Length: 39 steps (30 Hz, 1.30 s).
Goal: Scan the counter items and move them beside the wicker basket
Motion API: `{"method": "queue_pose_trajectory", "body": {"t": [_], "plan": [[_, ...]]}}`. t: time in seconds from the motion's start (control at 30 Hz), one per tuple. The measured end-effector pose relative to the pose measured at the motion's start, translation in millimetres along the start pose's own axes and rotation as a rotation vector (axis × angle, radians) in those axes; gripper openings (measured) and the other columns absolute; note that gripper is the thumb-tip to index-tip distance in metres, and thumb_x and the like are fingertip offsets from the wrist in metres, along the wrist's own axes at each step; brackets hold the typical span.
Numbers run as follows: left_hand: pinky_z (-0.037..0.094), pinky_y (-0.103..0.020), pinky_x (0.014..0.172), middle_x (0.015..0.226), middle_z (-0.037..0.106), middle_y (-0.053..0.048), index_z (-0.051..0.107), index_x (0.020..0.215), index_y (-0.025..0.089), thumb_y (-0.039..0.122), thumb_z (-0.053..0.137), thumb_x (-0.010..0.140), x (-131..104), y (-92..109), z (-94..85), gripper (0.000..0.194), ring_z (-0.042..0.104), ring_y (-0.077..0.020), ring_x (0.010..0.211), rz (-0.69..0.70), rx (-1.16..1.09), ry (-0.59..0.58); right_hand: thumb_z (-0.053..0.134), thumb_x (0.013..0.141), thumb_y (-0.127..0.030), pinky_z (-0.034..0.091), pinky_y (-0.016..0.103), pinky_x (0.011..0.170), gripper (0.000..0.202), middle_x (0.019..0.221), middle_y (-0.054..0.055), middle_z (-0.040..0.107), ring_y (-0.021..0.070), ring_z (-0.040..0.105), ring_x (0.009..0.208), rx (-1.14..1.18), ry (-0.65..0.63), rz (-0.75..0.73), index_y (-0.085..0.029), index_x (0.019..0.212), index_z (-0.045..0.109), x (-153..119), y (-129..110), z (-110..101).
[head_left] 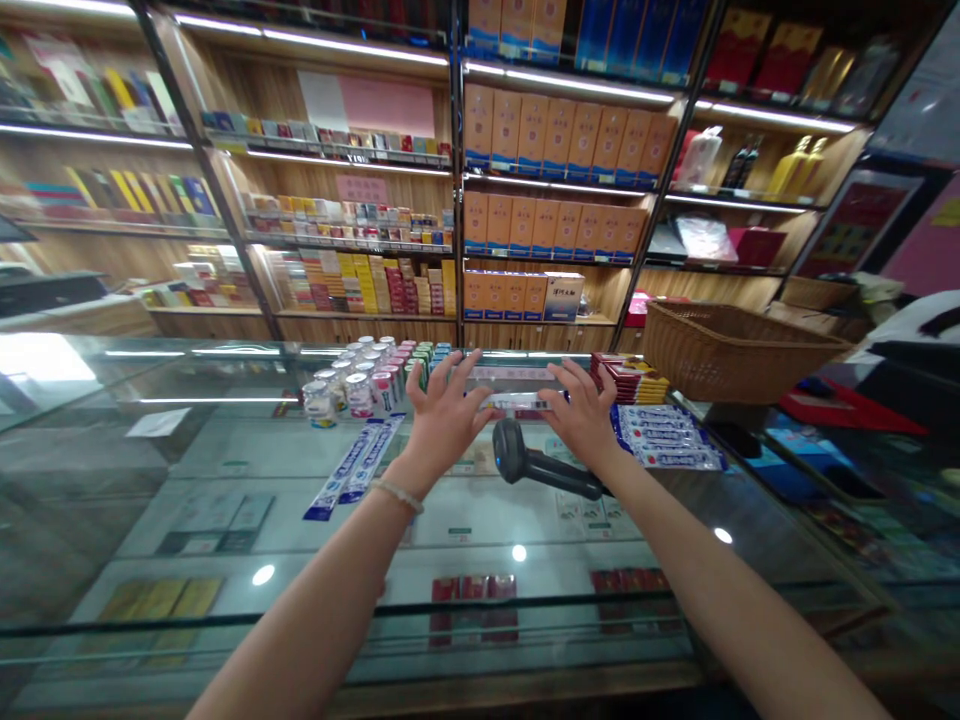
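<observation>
While a black handheld scanner [547, 467] lies just below centre on the clear glass bench [255, 440], the left hand [446, 412] and right hand [581, 412], apart from each other, pinch opposite ends of a clear, long plastic holder [516, 402] at centre frame. Small white-lidded jars [360, 380] stand left of centre, a brown wicker basket [735, 350] sits at right, and wooden shelves [247, 90] fill the upper frame.

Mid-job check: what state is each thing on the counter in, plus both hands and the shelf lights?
Left hand: gripping
Right hand: gripping
Clear item: held between both hands
Scanner: lying down, blue light showing
Small tubs: upright, lids on
Blue packets: lying flat
Wicker basket: upright, open-topped
Shelf lights: lit
</observation>
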<state>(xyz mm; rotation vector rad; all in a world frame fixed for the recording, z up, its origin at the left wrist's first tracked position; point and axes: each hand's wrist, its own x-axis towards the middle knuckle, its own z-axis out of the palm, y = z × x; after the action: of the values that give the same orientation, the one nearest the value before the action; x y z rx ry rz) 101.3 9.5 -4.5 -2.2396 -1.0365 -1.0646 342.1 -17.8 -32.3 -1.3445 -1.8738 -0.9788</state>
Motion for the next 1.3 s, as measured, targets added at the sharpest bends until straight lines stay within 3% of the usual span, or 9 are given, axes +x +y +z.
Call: {"method": "queue_pose_trajectory", "body": {"t": [0.27, 0.6, 0.77, 1.0, 1.13, 1.23, 1.3], "plan": [[0.007, -0.065, 0.123, 0.160, 0.048, -0.009, 0.072, 0.116, 0.032, 0.044, 0.067, 0.092, 0, 2, -2.4, 0.027, 0.040, -0.0346, 0.147, -0.015, 0.032, 0.029, 0.060, 0.098, -0.035, 0.010, 0.055, 0.121, 0.015, 0.144, 0.006, 0.059, 0.0289, 0.041, 0.144, 0.050, -0.030, 0.132, -0.030, 0.099, 0.074, 3, -1, -7], [0.004, -0.065, 0.124, 0.159, 0.050, -0.003, 0.072, 0.093, 0.030, 0.039, 0.067, 0.091, 0, 5, -0.2, 0.011, 0.040, -0.0331, 0.146, -0.040, -0.007, 0.061, 0.058, 0.097, -0.041, 0.013, 0.059, 0.121, 0.021, 0.155, 0.008, 0.044, 0.0339, 0.027, 0.150, 0.108, -0.140, 0.174, -0.029, 0.108, 0.072, 2, -2, -13], [0.009, -0.066, 0.121, 0.158, 0.051, -0.004, 0.072, 0.092, 0.029, 0.040, 0.063, 0.094, 1, 6, -3.2, 0.015, 0.040, -0.0338, 0.146, -0.042, 0.005, 0.030, 0.061, 0.095, -0.045, 0.014, 0.056, 0.123, 0.032, 0.151, 0.012, 0.047, 0.0330, 0.030, 0.149, 0.055, -0.084, 0.146, -0.027, 0.122, 0.066, -1, -5, -12], [0.005, -0.066, 0.122, 0.158, 0.051, -0.005, 0.076, 0.090, 0.028, 0.040, 0.062, 0.094, 1, 7, -2.6, 0.019, 0.039, -0.0358, 0.146, -0.054, -0.040, -0.038, 0.063, 0.095, -0.038, 0.013, 0.055, 0.123, 0.019, 0.148, 0.009, 0.052, 0.0311, 0.036, 0.147, -0.003, -0.047, 0.130, -0.030, 0.110, 0.070, -1, -7, -8], [0.005, -0.064, 0.123, 0.159, 0.049, -0.006, 0.076, 0.105, 0.031, 0.040, 0.062, 0.095, 0, 6, -2.9, 0.019, 0.040, -0.0347, 0.146, -0.058, -0.030, -0.025, 0.061, 0.097, -0.040, 0.015, 0.055, 0.122, 0.020, 0.146, 0.009, 0.053, 0.0305, 0.037, 0.146, -0.019, -0.021, 0.126, -0.030, 0.112, 0.070, -1, -6, -7], [0.003, -0.061, 0.124, 0.160, 0.049, -0.007, 0.069, 0.123, 0.034, 0.046, 0.066, 0.092, -1, 3, -1.6, 0.034, 0.041, -0.0339, 0.146, -0.012, -0.012, 0.021, 0.061, 0.097, -0.040, 0.014, 0.055, 0.123, 0.022, 0.147, 0.010, 0.053, 0.0306, 0.036, 0.146, -0.014, -0.031, 0.139, -0.029, 0.113, 0.070, -1, -7, -8], [0.001, -0.060, 0.125, 0.160, 0.049, -0.007, 0.068, 0.125, 0.035, 0.050, 0.071, 0.088, -3, 2, 0.6, 0.040, 0.041, -0.0341, 0.146, 0.027, 0.007, 0.050, 0.061, 0.097, -0.040, 0.014, 0.055, 0.122, 0.022, 0.147, 0.011, 0.052, 0.0310, 0.035, 0.147, -0.004, -0.034, 0.139, -0.029, 0.114, 0.070, 0, -7, -9]]}}
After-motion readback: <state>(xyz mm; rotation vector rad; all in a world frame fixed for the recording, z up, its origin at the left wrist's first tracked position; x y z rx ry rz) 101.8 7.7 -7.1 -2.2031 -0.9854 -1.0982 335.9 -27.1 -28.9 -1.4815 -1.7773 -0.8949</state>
